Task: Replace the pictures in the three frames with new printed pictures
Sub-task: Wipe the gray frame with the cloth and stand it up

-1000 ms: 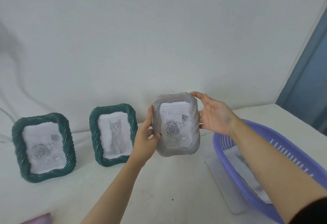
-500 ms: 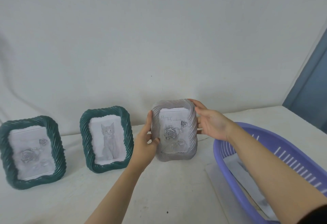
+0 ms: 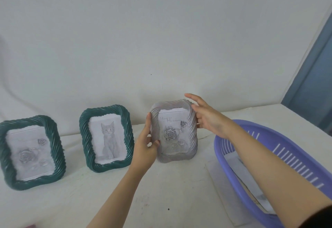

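On the worktop (image 3: 170, 191) I see the purple basket (image 3: 287, 136) at four o'clock, its papers within reach. The grey frame (image 3: 173, 130) stands upright at centre, at three o'clock of the cat frame (image 3: 106, 136). The left hand (image 3: 145, 148) grips its edge, I judge to steady it, while the right hand (image 3: 206, 119) is unclenched by its top corner.

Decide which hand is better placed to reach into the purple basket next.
Right, probably: the right hand is open beside the grey frame, its forearm over the basket; the left hand grips the frame's left edge.

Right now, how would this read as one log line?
grey frame: upright, rose picture | left hand: holds left edge | right hand: open, at right edge
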Available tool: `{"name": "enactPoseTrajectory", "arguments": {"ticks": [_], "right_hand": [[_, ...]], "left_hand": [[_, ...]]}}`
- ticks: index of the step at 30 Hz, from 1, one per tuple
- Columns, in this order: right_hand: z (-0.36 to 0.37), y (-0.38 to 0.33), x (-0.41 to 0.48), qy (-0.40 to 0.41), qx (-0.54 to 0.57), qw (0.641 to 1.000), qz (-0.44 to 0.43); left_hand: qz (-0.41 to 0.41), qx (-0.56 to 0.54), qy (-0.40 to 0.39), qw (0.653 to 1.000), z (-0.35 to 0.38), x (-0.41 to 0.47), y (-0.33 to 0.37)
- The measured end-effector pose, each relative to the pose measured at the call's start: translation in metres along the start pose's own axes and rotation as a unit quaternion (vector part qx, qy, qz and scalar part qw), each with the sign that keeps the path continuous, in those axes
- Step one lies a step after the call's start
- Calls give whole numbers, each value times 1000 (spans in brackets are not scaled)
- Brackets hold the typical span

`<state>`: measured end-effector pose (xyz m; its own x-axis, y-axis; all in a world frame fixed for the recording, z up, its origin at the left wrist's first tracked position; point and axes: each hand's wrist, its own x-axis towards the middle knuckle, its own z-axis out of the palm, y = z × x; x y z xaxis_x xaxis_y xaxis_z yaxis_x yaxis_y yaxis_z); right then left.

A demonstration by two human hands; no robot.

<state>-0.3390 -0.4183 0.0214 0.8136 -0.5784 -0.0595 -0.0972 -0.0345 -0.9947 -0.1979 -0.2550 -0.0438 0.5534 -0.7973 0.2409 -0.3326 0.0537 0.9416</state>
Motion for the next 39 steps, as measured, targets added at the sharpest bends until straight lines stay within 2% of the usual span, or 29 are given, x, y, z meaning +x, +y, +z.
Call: {"name": "enactPoseTrajectory", "arguments": {"ticks": [5,18,22,27,32,39], "right_hand": [[-3,0,10,-15,62,997,48],[0,4,19,-32,93,995,-4],[2,5,16,-26,63,998,-9],[1,1,15,27,-17,999,-45],[2,0,9,68,-130,985,-90],[3,-4,2,96,-213,968,-91]], "left_hand": [[2,9,-6,1000,0,0,0],[-13,-5,8,1000,1,16,-6],[-17,1,7,1000,2,15,-5],[-10,6,14,1000,2,13,-3],[-9,9,12,1000,-1,11,1],[-17,23,-11,1000,-2,10,2]]}}
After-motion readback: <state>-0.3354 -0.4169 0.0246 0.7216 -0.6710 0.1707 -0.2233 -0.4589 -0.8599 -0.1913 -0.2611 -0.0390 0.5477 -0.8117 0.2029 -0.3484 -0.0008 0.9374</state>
